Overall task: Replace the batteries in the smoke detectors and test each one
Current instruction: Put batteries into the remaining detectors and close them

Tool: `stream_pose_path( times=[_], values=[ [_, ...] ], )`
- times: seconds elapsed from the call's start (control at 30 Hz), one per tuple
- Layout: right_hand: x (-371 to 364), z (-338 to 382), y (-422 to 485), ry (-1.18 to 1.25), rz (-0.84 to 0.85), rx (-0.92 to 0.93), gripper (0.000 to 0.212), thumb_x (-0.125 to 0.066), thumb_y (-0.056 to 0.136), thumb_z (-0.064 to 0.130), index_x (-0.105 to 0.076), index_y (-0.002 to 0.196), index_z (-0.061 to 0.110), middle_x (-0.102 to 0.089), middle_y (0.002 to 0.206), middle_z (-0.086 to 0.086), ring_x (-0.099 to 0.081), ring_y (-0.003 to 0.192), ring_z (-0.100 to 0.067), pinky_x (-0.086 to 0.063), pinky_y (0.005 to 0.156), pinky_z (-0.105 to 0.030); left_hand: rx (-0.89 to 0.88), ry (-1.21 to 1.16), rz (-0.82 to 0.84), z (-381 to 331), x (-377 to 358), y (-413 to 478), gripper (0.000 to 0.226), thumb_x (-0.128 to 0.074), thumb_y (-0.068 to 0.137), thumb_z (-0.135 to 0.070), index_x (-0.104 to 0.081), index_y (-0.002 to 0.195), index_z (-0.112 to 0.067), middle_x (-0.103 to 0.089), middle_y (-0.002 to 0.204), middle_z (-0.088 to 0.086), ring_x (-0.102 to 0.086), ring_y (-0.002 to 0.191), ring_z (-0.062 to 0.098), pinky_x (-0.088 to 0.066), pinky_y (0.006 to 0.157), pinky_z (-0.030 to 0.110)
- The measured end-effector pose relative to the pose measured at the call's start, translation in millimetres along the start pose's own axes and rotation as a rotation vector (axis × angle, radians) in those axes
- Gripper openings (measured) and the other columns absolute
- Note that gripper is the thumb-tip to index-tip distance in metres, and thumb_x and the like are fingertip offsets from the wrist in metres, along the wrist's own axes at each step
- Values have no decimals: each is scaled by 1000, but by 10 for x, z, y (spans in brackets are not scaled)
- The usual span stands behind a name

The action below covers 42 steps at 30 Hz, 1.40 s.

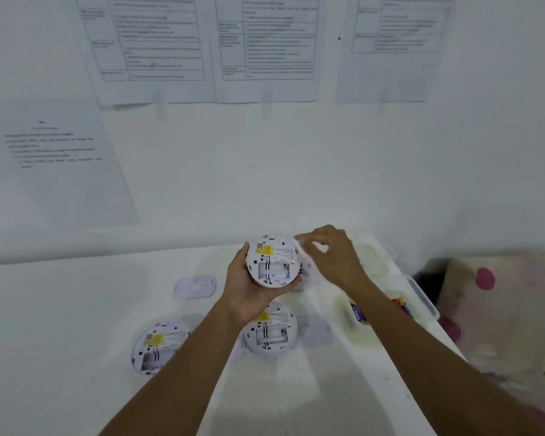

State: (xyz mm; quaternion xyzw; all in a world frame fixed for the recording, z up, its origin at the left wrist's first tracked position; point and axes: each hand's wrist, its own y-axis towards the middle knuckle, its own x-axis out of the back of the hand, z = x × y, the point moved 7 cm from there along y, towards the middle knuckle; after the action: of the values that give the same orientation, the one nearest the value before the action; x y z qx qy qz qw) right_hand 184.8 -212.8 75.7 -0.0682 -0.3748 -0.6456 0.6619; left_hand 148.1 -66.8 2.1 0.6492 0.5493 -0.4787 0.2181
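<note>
A white bench (76, 309) stands against a white wall hung with printed sheets.

At the left, one detector (159, 347) lies on the bench with its back up. A flat mounting plate (195, 287) lies behind it, apart from it.

In the middle, the left grip (249, 287), a person's bare hand, cups the held detector (272, 261) from below and from the left. The thumb is on the left rim and the fingers are curled under the far side. This detector is raised above the bench with its back towards the camera. It shows a yellow label, and the battery bay looks empty.

Directly below it, a third detector (271, 333) lies on the bench, also back up.

The detector is likely a light, stiff plastic shell with a smooth rim. The rim is the safest place to hold it. The bay's thin contacts look easy to bend.

The right grip (334, 259) hovers at the held detector's right edge with its fingers bent. A pale blur sits at the fingertips. I cannot tell whether the fingers pinch something or only reach.

Further right, batteries (357, 313) lie near a clear tray (423, 297).
</note>
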Motion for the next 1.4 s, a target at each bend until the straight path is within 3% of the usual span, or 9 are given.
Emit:
stream_pose_path(
  times=[0.13, 0.3, 0.43, 0.6, 0.73, 0.9, 1.0, 1.1, 1.4],
  values=[
    [480, -659, 344, -147, -51, -227, 17, -61, 90, 15, -74, 100, 20, -71, 89, -2, -59, 64, -9, -53, 74, -29, 21, -5, 1, 80, -51, 160, 62, -43, 97, -53, -54, 136, -6, -56, 135, 27, -49, 128, 46, -51, 92, 59],
    [582, -1328, 524, -430, 252, -350, 17, -66, 85, 7, -74, 96, 17, -73, 100, -10, -70, 85, -23, -55, 75, -30, 11, 10, -16, 119, -52, 323, 62, -42, 97, -54, -54, 136, -7, -57, 134, 26, -52, 125, 45, -50, 93, 59],
    [549, -1498, 621, -427, 260, -392, 20, -70, 83, 3, -73, 100, 12, -72, 103, -15, -72, 79, -28, -59, 81, -41, 2, 24, -46, 157, -28, 458, 62, -41, 97, -55, -53, 137, -8, -58, 134, 24, -49, 129, 43, -50, 95, 57],
    [328, -1671, 707, -560, 440, -389, 30, -73, 82, 13, -72, 112, 14, -66, 122, -7, -66, 104, -24, -50, 84, -27, 8, 17, -57, 213, -18, 568, 63, -42, 97, -55, -52, 138, -9, -56, 136, 25, -47, 131, 45, -47, 96, 59],
    [292, -1734, 735, -529, 467, -413, 18, -74, 80, 12, -74, 98, 15, -72, 107, -9, -68, 90, -23, -53, 79, -28, 7, 3, -62, 241, -30, 603, 62, -42, 97, -55, -55, 135, -8, -58, 133, 25, -48, 130, 45, -43, 99, 60],
    [518, -1490, 752, -360, 195, -388, 13, -71, 72, 10, -64, 72, 21, -74, 75, -4, -69, 67, -22, -51, 60, -25, -3, 20, -64, 246, -48, 632, 61, -40, 98, -55, -56, 133, -8, -60, 132, 24, -49, 130, 43, -42, 101, 58],
    [683, -1002, 573, 39, -78, -319, 10, -69, 76, 10, -64, 79, 18, -73, 65, 5, -68, 68, -15, -46, 56, -23, -38, -15, -39, 219, -80, 654, 60, -39, 99, -54, -54, 136, -9, -59, 133, 23, -50, 129, 41, -41, 103, 58],
    [536, -560, 216, 424, -114, -264, 9, -71, 81, 8, -64, 85, 12, -74, 74, -1, -63, 65, -9, -46, 56, -20, -98, -29, -33, 196, -149, 648, 56, -36, 100, -50, -55, 134, -10, -61, 131, 23, -51, 128, 40, -39, 105, 56],
    [-67, -425, -398, 415, -313, -294, 11, -76, 80, 22, -67, 81, 27, -62, 92, 15, -51, 80, 1, -44, 72, -22, -162, 61, -84, 181, -176, 492, 57, -32, 101, -49, -57, 133, -8, -65, 125, 21, -60, 113, 34, -44, 98, 43]
  ],
)
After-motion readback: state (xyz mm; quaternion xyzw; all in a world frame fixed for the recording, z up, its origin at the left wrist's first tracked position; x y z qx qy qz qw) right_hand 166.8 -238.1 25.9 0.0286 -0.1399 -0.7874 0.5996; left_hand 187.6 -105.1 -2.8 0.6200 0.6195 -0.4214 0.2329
